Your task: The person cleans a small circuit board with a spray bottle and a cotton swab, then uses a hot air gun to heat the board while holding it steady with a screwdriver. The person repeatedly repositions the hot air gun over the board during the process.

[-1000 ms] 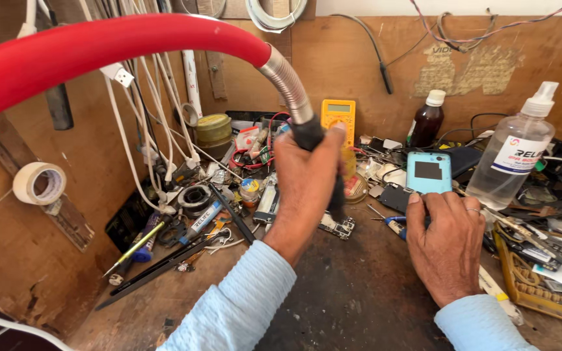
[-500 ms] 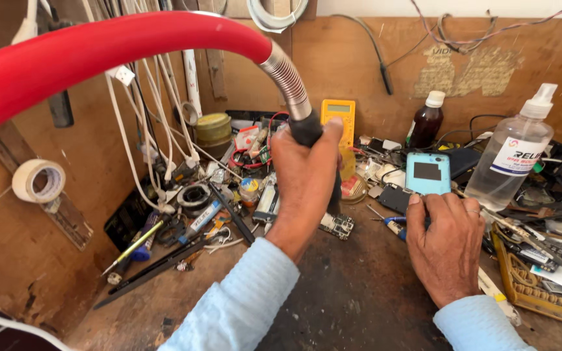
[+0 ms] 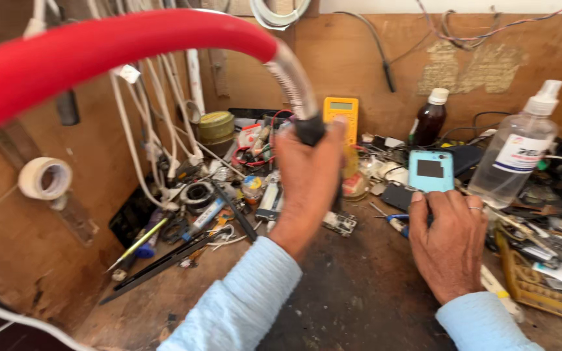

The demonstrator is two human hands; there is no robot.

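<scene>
The red hose [image 3: 99,58] is the biggest thing here, arching across the top of the view and narrowing into a clear, spring-wrapped neck that ends in a black handle [image 3: 310,130]. The left hand [image 3: 307,188] has its grip closed tight around that handle, holding it upright above the dark worktop [image 3: 359,299], just left of the yellow multimeter [image 3: 341,117]. Right of the multimeter, the right hand [image 3: 447,244] rests palm down on the worktop with fingers spread loosely, its fingertips at the lower edge of a light blue phone-like device [image 3: 430,171]; it holds nothing. The work looks to be at an early stage: the tool is raised and the device lies flat, with nothing visibly opened or changed on it yet.

Containers, all measured from the multimeter: far right, a clear spray bottle [image 3: 515,149] (partly filled with clear liquid); nearer right, a dark brown bottle [image 3: 432,120] with a white cap; left, a round brass-coloured tin [image 3: 216,127], lid on, contents hidden.
</scene>
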